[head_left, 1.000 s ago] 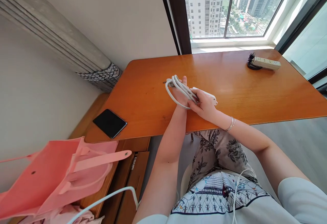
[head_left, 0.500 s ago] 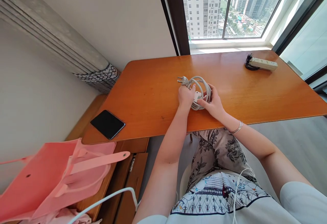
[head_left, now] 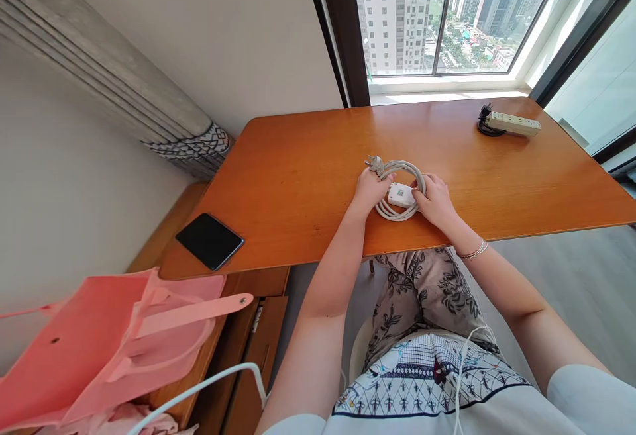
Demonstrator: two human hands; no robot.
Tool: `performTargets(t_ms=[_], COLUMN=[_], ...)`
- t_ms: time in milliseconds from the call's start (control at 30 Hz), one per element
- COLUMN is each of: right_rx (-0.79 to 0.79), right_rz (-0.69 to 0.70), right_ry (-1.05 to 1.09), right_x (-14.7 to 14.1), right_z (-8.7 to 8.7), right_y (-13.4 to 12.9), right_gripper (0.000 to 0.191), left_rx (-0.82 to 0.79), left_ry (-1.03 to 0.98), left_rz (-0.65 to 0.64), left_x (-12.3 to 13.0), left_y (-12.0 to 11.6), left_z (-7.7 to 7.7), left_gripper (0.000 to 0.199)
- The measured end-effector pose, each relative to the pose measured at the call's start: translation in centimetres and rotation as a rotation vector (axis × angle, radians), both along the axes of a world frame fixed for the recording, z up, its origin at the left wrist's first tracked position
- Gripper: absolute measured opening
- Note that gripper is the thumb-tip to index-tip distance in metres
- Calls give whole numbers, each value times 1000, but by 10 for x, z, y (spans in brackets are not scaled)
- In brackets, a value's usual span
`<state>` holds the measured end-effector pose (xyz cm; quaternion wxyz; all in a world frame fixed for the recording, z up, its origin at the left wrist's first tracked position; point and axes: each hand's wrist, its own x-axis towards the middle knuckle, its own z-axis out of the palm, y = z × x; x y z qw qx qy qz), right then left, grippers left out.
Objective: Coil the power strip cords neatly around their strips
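Observation:
Between my hands is a coiled white power cord [head_left: 401, 215], looped into a ring near the table's front edge. Its plug [head_left: 374, 164] points to the upper left, with the metal prongs showing. Inside the ring lies a small white block [head_left: 401, 195] with a printed label; whether it is a socket end cannot be made out. My left hand [head_left: 370, 189] grips the left side of the coil just under the plug. My right hand [head_left: 435, 200] is closed around the right side, its thumb by the white block.
A brown wooden table [head_left: 298, 177] spans the view. A black phone [head_left: 209, 241] lies at its left. At the far right sits a beige power strip [head_left: 513, 123] with a black cord. A pink bag [head_left: 109, 342] stands at lower left. The window [head_left: 442, 24] is beyond.
Both hands have shifted right and slightly nearer with the coil. The ring now lies flatter and wider, and the white block inside shows more fully.

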<state>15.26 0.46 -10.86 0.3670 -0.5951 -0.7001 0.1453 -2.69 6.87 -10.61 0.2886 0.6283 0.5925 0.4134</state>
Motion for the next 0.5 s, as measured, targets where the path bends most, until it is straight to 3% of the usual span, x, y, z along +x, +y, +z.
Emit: performTargets(t_ms=[133, 267, 400, 500], right_rx=[-106, -97, -112, -134], right_rz=[51, 131, 219, 263], right_ry=[69, 249, 377, 456], right_x=[6, 14, 24, 30], right_z=[2, 2, -3, -6], right_y=[-1, 3, 7, 9], right_gripper=[20, 33, 41, 48], left_rx=[-102, -113, -97, -78], left_ry=[-10, -73, -109, -160], left_rz=[-130, -235, -278, -232], left_x=[-4, -5, -1, 2], left_y=[-2, -2, 2, 4], left_z=[2, -1, -9, -15], left_gripper=[18, 21, 24, 26])
